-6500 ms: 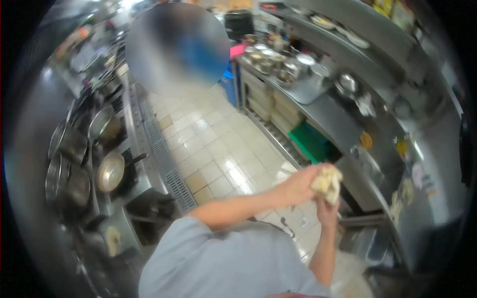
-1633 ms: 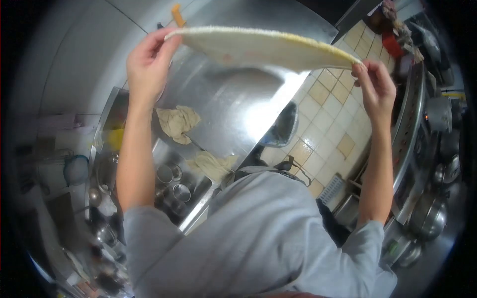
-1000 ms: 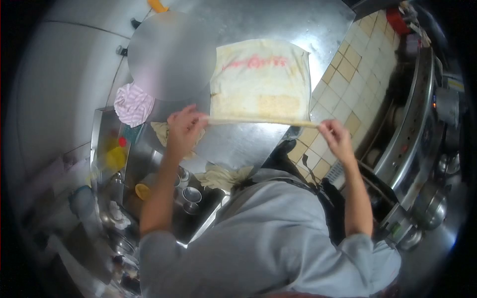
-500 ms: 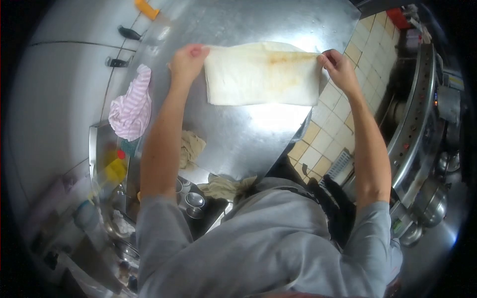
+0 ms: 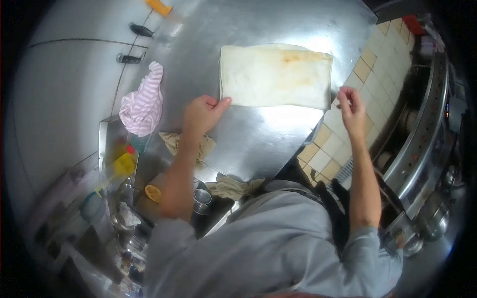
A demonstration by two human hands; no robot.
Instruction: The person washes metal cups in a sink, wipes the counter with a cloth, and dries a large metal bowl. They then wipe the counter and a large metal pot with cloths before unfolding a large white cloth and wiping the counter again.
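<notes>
A folded white cloth (image 5: 276, 74) with brownish-yellow stains lies flat on the metal table. At its near left corner is my left hand (image 5: 202, 115), thumb over the edge and fingers closed on the corner. My right hand (image 5: 353, 110) is just off the cloth's right side, over the table edge, apart from the cloth. Its fingers are loosely bent, and nothing shows in them.
A pink-and-white striped cloth (image 5: 144, 105) lies by the tiled wall, near two dark-handled tools. Beige rags (image 5: 201, 149) and metal cups (image 5: 201, 198) sit close to my body. A steel stove counter (image 5: 422, 144) stands to the right across the tiled floor.
Both hands have left the cloth's far corners and come back toward me. The left now grips the near left corner; the right has let go. The cloth now rests flat.
</notes>
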